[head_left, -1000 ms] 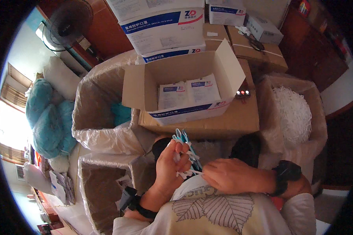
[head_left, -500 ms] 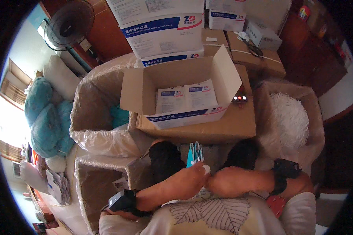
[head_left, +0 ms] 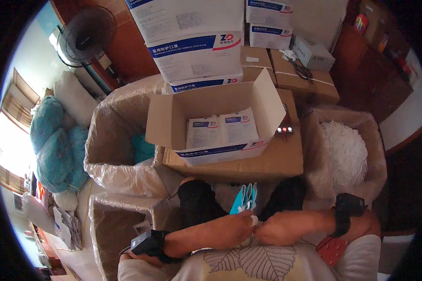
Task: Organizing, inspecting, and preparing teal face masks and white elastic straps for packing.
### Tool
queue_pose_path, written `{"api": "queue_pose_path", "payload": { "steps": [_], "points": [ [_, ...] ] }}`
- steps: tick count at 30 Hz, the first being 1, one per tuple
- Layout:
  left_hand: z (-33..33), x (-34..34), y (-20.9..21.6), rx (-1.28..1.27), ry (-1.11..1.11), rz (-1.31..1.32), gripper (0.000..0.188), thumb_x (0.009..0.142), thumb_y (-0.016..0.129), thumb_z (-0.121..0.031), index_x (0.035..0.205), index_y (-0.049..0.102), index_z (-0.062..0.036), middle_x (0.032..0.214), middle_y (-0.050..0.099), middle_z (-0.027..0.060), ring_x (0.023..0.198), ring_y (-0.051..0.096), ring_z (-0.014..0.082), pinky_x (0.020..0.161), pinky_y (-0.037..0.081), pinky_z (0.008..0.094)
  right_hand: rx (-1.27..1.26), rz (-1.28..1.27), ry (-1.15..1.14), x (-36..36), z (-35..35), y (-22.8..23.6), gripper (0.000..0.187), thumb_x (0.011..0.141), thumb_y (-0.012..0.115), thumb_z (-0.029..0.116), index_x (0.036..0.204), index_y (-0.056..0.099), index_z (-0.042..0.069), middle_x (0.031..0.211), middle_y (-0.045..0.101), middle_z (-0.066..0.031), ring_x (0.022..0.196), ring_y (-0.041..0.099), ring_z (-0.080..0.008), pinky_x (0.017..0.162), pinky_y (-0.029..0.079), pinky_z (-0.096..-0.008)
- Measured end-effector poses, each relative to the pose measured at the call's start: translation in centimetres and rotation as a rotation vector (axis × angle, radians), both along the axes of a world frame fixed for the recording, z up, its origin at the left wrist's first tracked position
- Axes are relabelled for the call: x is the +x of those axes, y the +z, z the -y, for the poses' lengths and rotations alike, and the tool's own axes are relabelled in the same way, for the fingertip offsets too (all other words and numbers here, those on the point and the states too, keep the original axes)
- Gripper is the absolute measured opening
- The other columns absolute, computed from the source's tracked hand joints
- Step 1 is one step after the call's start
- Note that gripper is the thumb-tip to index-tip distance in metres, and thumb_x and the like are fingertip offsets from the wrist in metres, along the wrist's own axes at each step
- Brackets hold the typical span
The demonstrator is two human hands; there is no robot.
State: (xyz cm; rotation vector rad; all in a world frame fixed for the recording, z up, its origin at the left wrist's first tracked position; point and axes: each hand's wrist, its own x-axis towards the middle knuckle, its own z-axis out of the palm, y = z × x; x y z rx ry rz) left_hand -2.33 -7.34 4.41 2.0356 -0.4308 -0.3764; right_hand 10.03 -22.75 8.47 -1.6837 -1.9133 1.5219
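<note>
A small bunch of folded blue face masks (head_left: 244, 200) with white edges sticks up just beyond my left hand (head_left: 239, 228), whose closed fingers hold its lower end. Right beside it, at the front of my body, is my right hand (head_left: 273, 228), with curled fingers meeting the left ones. A small white bit (head_left: 254, 220) shows between the two hands; I cannot make out what it is. The right fingertips are hidden. Beyond my knees stands an open white carton (head_left: 225, 153) with two stacks of white printed packets (head_left: 220, 129) inside.
The carton sits on a brown box (head_left: 286, 164). Plastic-lined boxes stand to the left (head_left: 112, 164) and near left (head_left: 115, 201). On the right, a lined box (head_left: 377, 154) holds a heap of white cords (head_left: 344, 152). White cartons (head_left: 192, 56) are stacked behind; a fan (head_left: 86, 37) stands far left.
The blue masks have shifted slightly right and lower in view, tilting to the right. Both hands remain together, a little lower. The whole scene has moved slightly with the head.
</note>
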Motion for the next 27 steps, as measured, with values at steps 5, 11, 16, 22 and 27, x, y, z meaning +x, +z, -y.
{"api": "queue_pose_path", "payload": {
  "steps": [5,11,16,22,27],
  "points": [
    [0.0,0.7,1.1,0.008,0.015,0.009,0.017,0.082,0.044,-0.01,0.086,0.047,0.0061,0.088,0.046,0.0245,0.08,0.05,0.0411,0.069,0.042,0.0445,-0.037,0.043,0.059,0.7,-0.2,0.2,0.025,0.085,0.039,0.024,0.085,0.05,0.002,0.081,0.058,-0.0219,0.075,0.057,-0.0398,0.064,0.045,-0.0469],
    [-0.1,0.9,0.3,0.14,-0.292,0.021,0.018,0.084,0.044,-0.013,0.09,0.045,0.0039,0.09,0.045,0.0217,0.086,0.048,0.0385,0.073,0.04,0.0425,-0.105,0.039,0.152,0.9,0.2,-0.2,0.028,0.087,0.035,0.025,0.089,0.051,0.002,0.083,0.058,-0.0227,0.079,0.056,-0.0397,0.069,0.044,-0.0466],
    [0.1,0.5,0.9,-0.026,-0.173,-0.094,0.02,0.086,0.043,-0.017,0.094,0.045,0.0015,0.09,0.044,0.0206,0.088,0.047,0.0376,0.077,0.039,0.0414,-0.184,-0.073,0.125,1.2,-0.5,1.8,0.032,0.089,0.033,0.028,0.092,0.05,0.0,0.089,0.057,-0.0234,0.084,0.056,-0.0381,0.072,0.043,-0.0452],
    [-0.4,-0.1,1.3,-0.106,-0.192,-0.094,0.025,0.087,0.044,-0.022,0.094,0.048,0.0022,0.092,0.046,0.0212,0.085,0.049,0.0362,0.077,0.039,0.0413,-0.117,-0.068,0.033,3.1,1.0,1.9,0.03,0.09,0.032,0.026,0.091,0.05,0.002,0.082,0.056,-0.0168,0.076,0.055,-0.0305,0.066,0.044,-0.0389],
    [-5.2,-3.1,-2.6,-0.544,0.356,-0.204,0.024,0.087,0.049,-0.024,0.095,0.052,-0.0019,0.082,0.052,0.009,0.074,0.051,0.0187,0.069,0.041,0.0295,-0.087,-0.155,-0.285,6.8,3.1,2.8,0.025,0.09,0.035,0.022,0.087,0.051,0.004,0.075,0.055,-0.0024,0.063,0.05,-0.015,0.058,0.043,-0.0277]
  ]
}}
